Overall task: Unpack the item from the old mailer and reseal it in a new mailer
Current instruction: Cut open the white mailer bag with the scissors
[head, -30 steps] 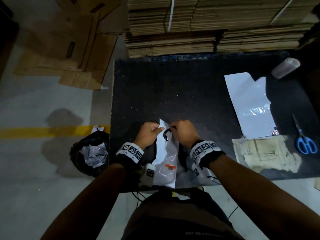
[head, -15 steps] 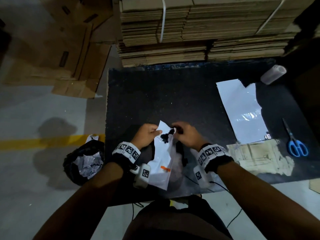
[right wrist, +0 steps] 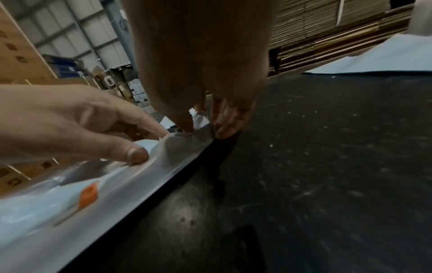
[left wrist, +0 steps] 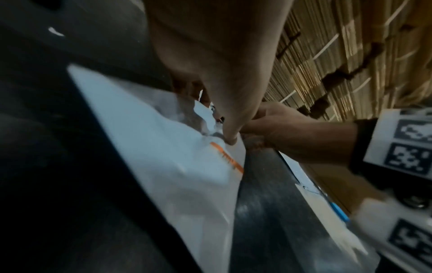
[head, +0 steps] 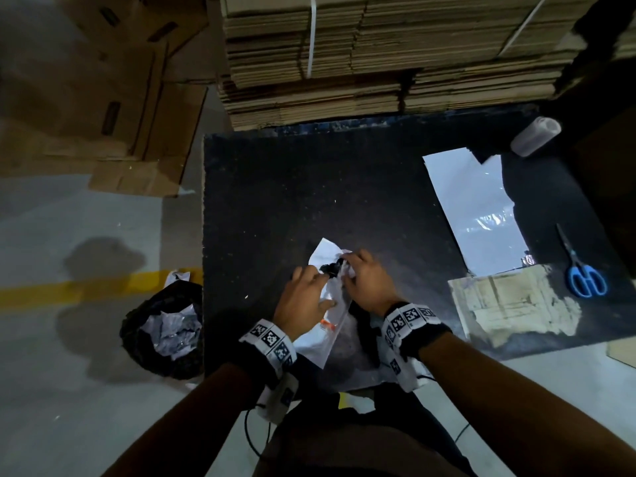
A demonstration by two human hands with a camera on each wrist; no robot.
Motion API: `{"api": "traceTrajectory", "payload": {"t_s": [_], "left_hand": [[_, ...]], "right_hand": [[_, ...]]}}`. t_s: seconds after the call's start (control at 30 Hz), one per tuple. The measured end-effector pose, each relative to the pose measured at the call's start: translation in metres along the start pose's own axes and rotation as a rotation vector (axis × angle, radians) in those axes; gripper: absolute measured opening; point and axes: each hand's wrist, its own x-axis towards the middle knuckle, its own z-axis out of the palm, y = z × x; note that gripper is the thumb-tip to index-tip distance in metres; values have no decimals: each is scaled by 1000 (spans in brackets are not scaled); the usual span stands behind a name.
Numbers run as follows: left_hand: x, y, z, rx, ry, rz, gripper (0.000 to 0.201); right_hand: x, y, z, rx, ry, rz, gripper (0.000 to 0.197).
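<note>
The old mailer [head: 323,335], white with an orange mark, lies at the front of the black table [head: 309,187]. Its far end is torn, and something black [head: 330,268] shows in the tear. My left hand [head: 320,285] lies on top of the mailer, fingers reaching to the tear, and its thumb [left wrist: 230,136] presses down beside the orange mark [left wrist: 226,158]. My right hand [head: 347,270] pinches the torn white flap [right wrist: 198,129] between thumb and fingers. The new mailer [head: 478,208], flat and white, lies at the right of the table.
Blue-handled scissors [head: 581,270] lie at the right edge beside a worn cardboard piece [head: 509,304]. A pale plastic cylinder [head: 535,136] rests at the back right. Strapped stacks of flat cardboard [head: 378,56] rise behind the table. On the floor to the left stands a black bin [head: 165,332] with crumpled wrappers.
My left hand has let go of the mailer's left edge and moved right to lie on top of it. The right hand keeps its pinch at the tear.
</note>
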Motion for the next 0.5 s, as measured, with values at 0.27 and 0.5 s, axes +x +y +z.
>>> {"api": "traceTrajectory", "payload": {"t_s": [0.27,0.5], "left_hand": [[29,6,-27,106,-35,87,49],[50,67,-19,221,96,190,41]], "right_hand": [[-13,21,-10,89,49,34,51],[-36,67,-49,227,186,128,59]]}}
